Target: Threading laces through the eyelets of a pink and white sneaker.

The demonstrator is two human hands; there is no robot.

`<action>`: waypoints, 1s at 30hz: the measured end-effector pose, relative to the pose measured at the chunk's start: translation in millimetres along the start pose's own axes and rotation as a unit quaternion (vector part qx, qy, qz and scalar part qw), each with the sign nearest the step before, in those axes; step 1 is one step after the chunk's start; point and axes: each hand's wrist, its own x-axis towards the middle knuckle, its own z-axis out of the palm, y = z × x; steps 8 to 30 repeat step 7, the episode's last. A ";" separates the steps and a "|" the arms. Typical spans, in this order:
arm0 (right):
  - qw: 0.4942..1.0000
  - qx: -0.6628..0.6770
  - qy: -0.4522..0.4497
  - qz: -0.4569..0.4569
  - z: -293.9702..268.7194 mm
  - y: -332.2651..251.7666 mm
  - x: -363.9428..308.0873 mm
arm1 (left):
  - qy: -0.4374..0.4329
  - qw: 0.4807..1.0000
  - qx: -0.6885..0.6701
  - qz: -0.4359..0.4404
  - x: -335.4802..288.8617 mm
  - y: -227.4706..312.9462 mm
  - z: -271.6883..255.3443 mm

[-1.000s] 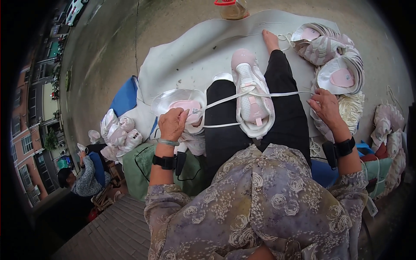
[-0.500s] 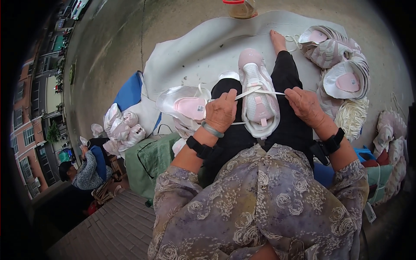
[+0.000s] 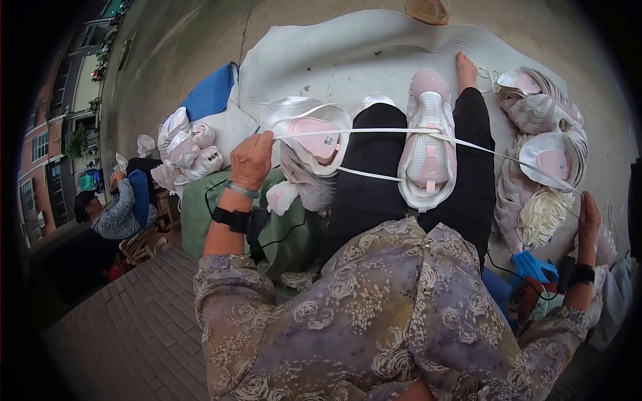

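A pink and white sneaker (image 3: 429,160) rests between my black-trousered thighs, toe pointing away from me. Its white shoelace (image 3: 374,131) crosses the tongue and runs out taut to both sides. My left hand (image 3: 251,162) pinches one end, out past the left thigh. Far to the right, my right hand (image 3: 588,217) is closed on the other end, its fingers partly hidden by the angle. Under the left stretch of lace lies a stack of pink and white shoe uppers (image 3: 311,150), and a slack loop of lace hangs there.
More nested uppers (image 3: 542,113) curve along the right, beside a bundle of cream laces (image 3: 543,217). A white sheet (image 3: 334,60) covers the ground ahead. Left are a green sack (image 3: 221,214), bagged uppers (image 3: 184,154) and a seated person (image 3: 124,200). A blue object (image 3: 533,267) sits near my right forearm.
My hands have moved widely apart, the left out leftward and the right far rightward, drawing the lace into long straight lengths. The whole view has shifted slightly.
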 end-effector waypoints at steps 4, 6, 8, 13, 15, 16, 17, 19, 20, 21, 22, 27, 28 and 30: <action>0.995 -0.097 -0.004 -0.006 -34.6 92.4 -22.6 | -0.035 0.996 0.079 -0.032 -20.6 -52.6 -16.0; 0.987 -0.160 -0.026 0.015 -60.2 137.4 -43.0 | -0.078 0.987 0.130 -0.047 -16.4 -73.7 -23.2; 0.983 -0.173 -0.049 0.027 -68.4 148.6 -46.3 | -0.079 0.986 0.138 -0.047 -13.9 -86.2 -31.6; 0.983 -0.173 -0.049 0.027 -68.4 148.6 -46.3 | -0.079 0.986 0.138 -0.047 -13.9 -86.2 -31.6; 0.983 -0.173 -0.049 0.027 -68.4 148.6 -46.3 | -0.079 0.986 0.138 -0.047 -13.9 -86.2 -31.6; 0.983 -0.173 -0.049 0.027 -68.4 148.6 -46.3 | -0.079 0.986 0.138 -0.047 -13.9 -86.2 -31.6; 0.983 -0.173 -0.049 0.027 -68.4 148.6 -46.3 | -0.079 0.986 0.138 -0.047 -13.9 -86.2 -31.6; 0.983 -0.173 -0.049 0.027 -68.4 148.6 -46.3 | -0.079 0.986 0.138 -0.047 -13.9 -86.2 -31.6; 0.983 -0.173 -0.049 0.027 -68.4 148.6 -46.3 | -0.079 0.986 0.138 -0.047 -13.9 -86.2 -31.6; 0.983 -0.173 -0.049 0.027 -68.4 148.6 -46.3 | -0.079 0.986 0.138 -0.047 -13.9 -86.2 -31.6; 0.983 -0.173 -0.049 0.027 -68.4 148.6 -46.3 | -0.079 0.986 0.138 -0.047 -13.9 -86.2 -31.6; 0.983 -0.173 -0.049 0.027 -68.4 148.6 -46.3 | -0.079 0.986 0.138 -0.047 -13.9 -86.2 -31.6; 0.983 -0.173 -0.049 0.027 -68.4 148.6 -46.3 | -0.079 0.986 0.138 -0.047 -13.9 -86.2 -31.6; 0.983 -0.173 -0.049 0.027 -68.4 148.6 -46.3 | -0.079 0.986 0.138 -0.047 -13.9 -86.2 -31.6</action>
